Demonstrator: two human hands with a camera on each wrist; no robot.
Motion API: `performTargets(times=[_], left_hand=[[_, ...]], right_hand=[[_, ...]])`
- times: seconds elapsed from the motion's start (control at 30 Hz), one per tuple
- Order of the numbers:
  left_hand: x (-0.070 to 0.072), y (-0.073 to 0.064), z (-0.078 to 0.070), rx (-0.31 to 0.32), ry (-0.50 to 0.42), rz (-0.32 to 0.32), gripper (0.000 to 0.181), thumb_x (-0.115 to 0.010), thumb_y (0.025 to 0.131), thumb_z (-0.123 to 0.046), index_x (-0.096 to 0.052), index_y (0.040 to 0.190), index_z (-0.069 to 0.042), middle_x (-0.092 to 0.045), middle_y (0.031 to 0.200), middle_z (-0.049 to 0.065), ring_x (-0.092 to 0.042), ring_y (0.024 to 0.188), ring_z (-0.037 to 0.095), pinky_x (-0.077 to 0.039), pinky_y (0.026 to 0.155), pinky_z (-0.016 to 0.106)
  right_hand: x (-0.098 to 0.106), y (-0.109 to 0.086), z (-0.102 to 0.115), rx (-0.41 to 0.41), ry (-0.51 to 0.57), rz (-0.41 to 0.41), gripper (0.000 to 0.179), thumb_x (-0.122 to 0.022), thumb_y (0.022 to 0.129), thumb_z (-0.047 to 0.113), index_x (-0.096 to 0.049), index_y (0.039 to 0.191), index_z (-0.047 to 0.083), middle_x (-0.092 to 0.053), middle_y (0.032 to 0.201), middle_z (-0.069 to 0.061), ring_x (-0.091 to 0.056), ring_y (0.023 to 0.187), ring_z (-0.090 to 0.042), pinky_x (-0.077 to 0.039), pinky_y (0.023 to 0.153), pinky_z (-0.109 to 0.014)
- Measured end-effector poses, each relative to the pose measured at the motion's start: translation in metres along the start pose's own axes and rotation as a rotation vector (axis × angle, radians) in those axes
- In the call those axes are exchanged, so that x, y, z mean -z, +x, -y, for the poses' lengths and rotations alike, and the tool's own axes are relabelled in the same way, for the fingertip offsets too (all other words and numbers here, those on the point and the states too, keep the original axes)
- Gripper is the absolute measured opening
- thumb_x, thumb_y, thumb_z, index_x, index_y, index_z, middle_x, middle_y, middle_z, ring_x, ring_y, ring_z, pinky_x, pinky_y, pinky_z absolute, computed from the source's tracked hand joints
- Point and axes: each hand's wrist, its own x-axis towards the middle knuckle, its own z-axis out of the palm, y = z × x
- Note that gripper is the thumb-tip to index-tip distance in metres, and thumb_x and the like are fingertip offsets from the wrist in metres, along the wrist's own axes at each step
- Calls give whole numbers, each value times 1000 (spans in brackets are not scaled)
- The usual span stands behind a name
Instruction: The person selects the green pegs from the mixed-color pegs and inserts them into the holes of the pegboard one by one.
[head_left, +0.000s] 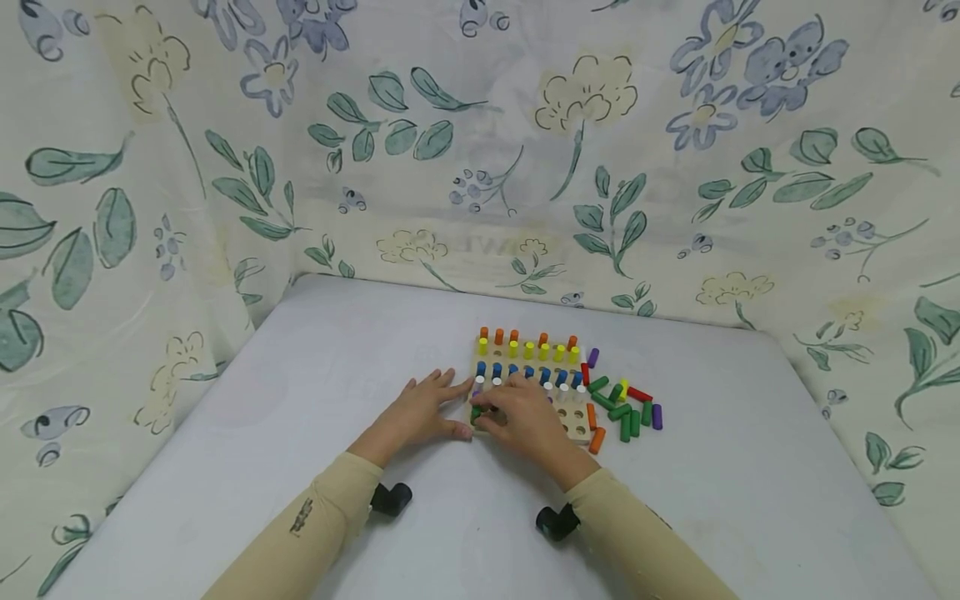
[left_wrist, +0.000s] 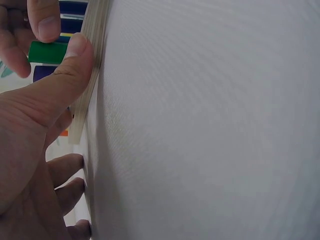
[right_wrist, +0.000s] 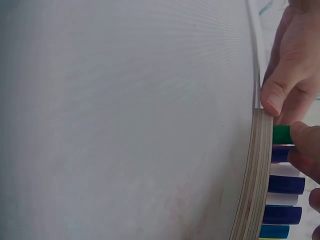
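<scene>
A wooden peg board (head_left: pixel 585 441) lies flat, with rows of orange, yellow, blue and white pegs standing in its holes. Purple pegs (right_wrist: pixel 282 215) stand in the row behind the near edge. My right hand (head_left: pixel 528 421) pinches a green peg (right_wrist: pixel 281 134) between thumb and finger, upright at the board's near left corner. The peg's lower end meets the board's top face. My left hand (head_left: pixel 431 408) spreads along the left side, its thumb (left_wrist: pixel 75 65) against the board's edge and its other fingers extended. The right hand covers part of the near rows.
Loose green pegs (head_left: pixel 626 427) lie scattered to the right of the board, among red, yellow and purple ones. Two orange pegs (head_left: pixel 597 440) rest by its right edge. Black wrist-camera mounts (head_left: pixel 557 523) sit below the wrists. A floral curtain (head_left: pixel 480 167) surrounds the white table (head_left: pixel 337 350).
</scene>
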Motion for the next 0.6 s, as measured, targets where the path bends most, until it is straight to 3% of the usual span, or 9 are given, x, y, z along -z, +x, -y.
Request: performTargets(times=[0.33, 0.6], left_hand=[[0, -1, -1, 23, 4, 9, 89, -78, 83, -54, -39, 158, -24, -26, 165, 17, -15, 154, 39, -8, 124, 61], [-2, 2, 0, 23, 8, -5, 89, -79, 83, -52, -40, 158, -25, -27, 166, 16, -15, 155, 38, -7, 124, 60]], right_hand=[[-1, -6, -8, -32, 96, -27, 30, -79, 92, 30, -74, 121, 27, -69, 92, 16, -45, 86, -8, -43, 76, -28], [4, -12, -12, -66, 161, -52, 32, -78, 92, 31, -73, 123, 26, -71, 98, 13, -49, 90, -8, -48, 80, -29]])
